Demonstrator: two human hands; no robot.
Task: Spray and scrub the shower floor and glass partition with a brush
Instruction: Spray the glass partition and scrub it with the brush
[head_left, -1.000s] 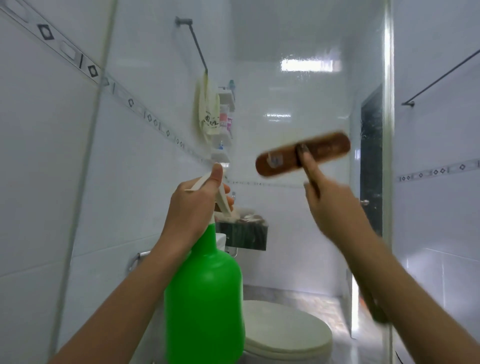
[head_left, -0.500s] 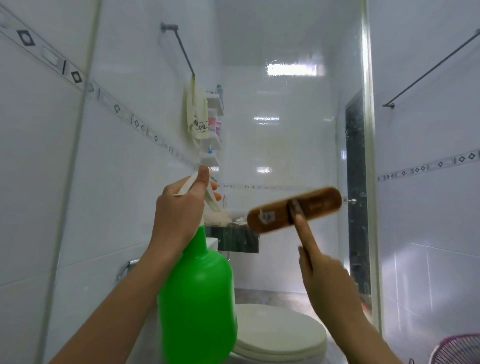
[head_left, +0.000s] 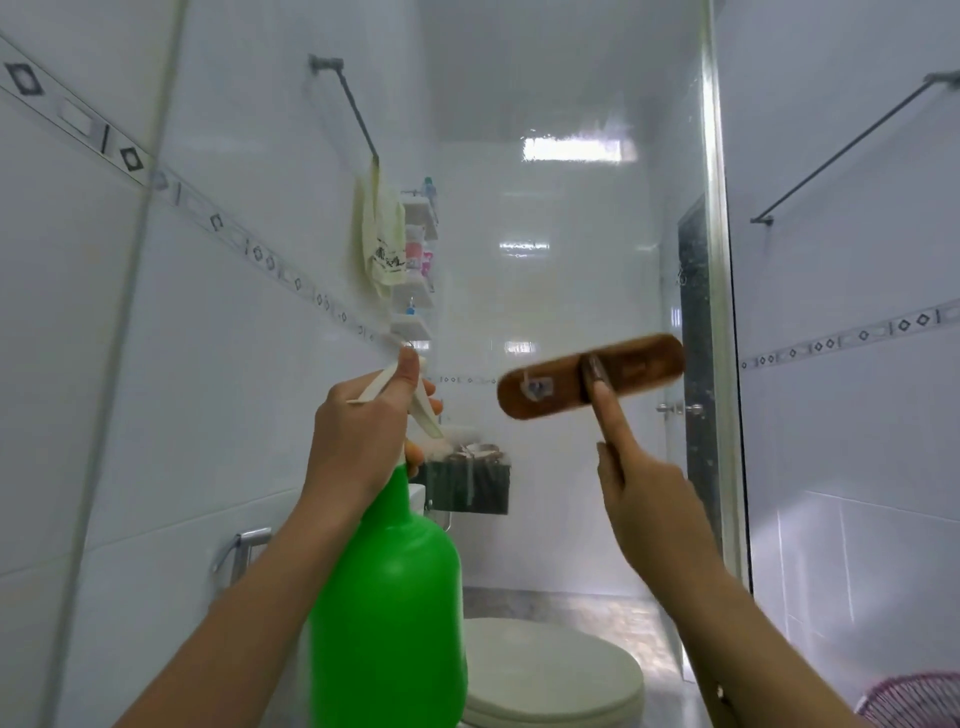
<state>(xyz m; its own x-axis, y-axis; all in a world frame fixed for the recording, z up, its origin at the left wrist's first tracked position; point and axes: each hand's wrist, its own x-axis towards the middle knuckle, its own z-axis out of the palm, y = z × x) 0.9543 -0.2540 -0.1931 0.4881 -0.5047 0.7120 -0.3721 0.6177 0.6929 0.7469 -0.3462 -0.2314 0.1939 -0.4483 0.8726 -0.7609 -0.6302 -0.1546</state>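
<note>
The left hand (head_left: 358, 436) held the green bottle (head_left: 389, 597) upright by its neck. The fingers were curled round it below the white sprayer (head_left: 382, 387) and the thumb (head_left: 408, 369) lay up along the top. That grip seemed to keep the bottle ready to spray without a change of hold. Its nozzle faced 12 o'clock, toward the glass (head_left: 571, 234).

At 2 o'clock from the bottle, the right hand (head_left: 644, 504) was closed on the handle of the brush (head_left: 592, 376). The index finger (head_left: 608, 415) was stretched along the handle up to the head, probably to press and steer it. The head lay nearly level, with its wooden back to the camera and the bristles turned to the glass. It was blurred, which suggested a scrubbing stroke. Whether the bristles touched the pane could not be told.

The metal frame (head_left: 719, 312) of the glass stood just at 3 o'clock of the brush head. The shower floor was out of view, so only the partition could be judged as under work.

Behind the glass, a toilet (head_left: 550, 675) showed at 6 o'clock. A pink basket (head_left: 914, 701) sat at 5 o'clock.
</note>
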